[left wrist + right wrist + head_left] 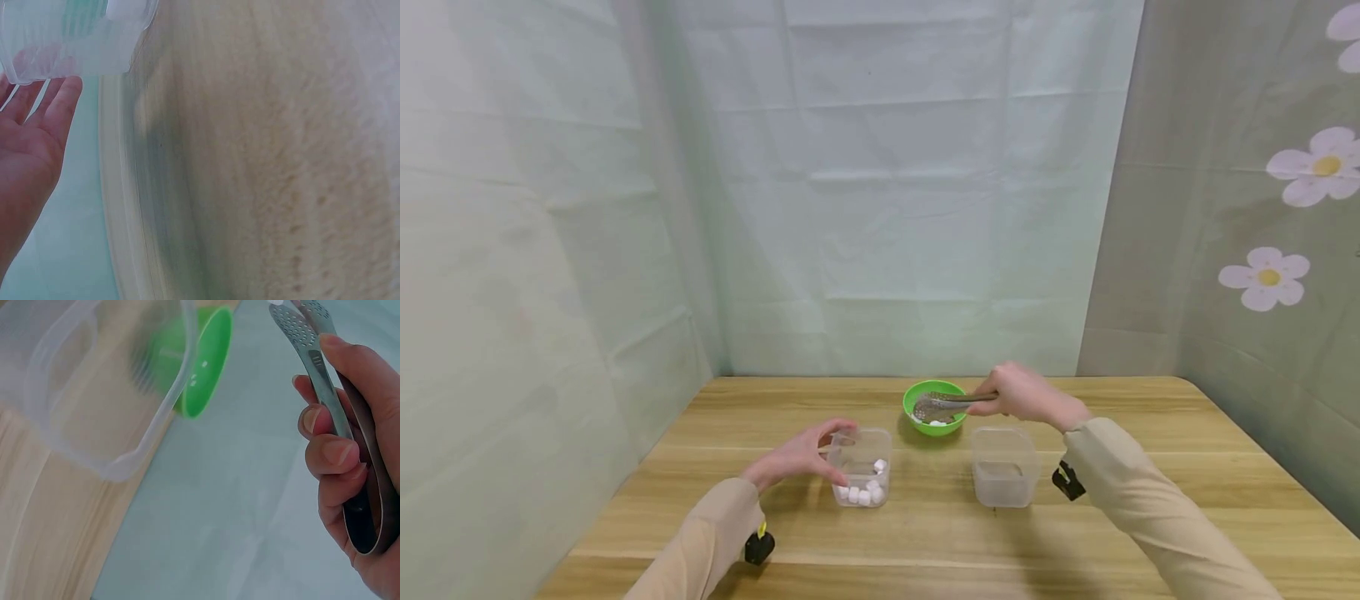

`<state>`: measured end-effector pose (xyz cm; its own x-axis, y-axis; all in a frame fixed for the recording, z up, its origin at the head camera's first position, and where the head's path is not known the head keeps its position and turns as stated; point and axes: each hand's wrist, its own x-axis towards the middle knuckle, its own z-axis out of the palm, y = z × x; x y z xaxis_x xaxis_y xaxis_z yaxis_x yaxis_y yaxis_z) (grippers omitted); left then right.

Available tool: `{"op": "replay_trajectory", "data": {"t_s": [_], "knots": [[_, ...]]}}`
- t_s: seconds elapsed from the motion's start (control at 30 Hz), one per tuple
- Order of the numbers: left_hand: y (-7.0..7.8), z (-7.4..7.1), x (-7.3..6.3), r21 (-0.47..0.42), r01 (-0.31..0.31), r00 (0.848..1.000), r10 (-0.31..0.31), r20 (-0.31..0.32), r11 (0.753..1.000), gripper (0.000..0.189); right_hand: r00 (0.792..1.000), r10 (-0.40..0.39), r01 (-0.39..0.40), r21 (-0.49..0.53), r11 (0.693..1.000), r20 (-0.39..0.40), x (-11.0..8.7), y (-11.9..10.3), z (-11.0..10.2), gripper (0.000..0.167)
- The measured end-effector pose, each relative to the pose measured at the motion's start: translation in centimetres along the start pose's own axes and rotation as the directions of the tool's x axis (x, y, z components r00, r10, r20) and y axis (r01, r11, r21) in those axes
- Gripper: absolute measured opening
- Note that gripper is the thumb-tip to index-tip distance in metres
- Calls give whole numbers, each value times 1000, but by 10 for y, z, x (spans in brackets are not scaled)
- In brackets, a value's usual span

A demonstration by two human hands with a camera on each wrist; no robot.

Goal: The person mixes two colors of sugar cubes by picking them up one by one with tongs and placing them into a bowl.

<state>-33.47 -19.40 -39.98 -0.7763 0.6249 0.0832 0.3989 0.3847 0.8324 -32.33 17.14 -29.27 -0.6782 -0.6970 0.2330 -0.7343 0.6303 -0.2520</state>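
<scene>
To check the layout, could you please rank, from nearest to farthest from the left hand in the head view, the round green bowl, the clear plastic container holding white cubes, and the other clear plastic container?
1. Clear plastic container holding white cubes, at the left hand
2. Green bowl, back and to the right
3. Other clear plastic container, farther right

Head camera: above, facing forward-down across table (pixel 917 542). Wrist cameras: nearer, canted. Head and right-wrist views share green bowl (pixel 211 353).
</scene>
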Motion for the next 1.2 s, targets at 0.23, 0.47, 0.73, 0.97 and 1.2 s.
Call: {"op": "replay_trajectory", "data": {"t_s": [0.23,0.47,0.73,0.97,1.2], "knots": [[1,0,0,2,17,1000,-17,-2,1000,82,995,95,-95,-24,995,18,-7,20,-2,14],[3,2,1,-6,31,1000,-31,-3,1000,84,989,145,-144,-55,988,13,-6,34,-2,20],[3,2,0,1,28,1000,-28,0,1000,82,992,129,-128,-78,989,9,-6,39,-2,30],[5,2,-1,-10,43,999,-43,-3,999,82,990,143,-142,-81,987,13,-6,40,0,20],[7,2,-3,-11,41,999,-41,2,999,83,986,162,-159,-87,983,30,-5,39,3,37]]}}
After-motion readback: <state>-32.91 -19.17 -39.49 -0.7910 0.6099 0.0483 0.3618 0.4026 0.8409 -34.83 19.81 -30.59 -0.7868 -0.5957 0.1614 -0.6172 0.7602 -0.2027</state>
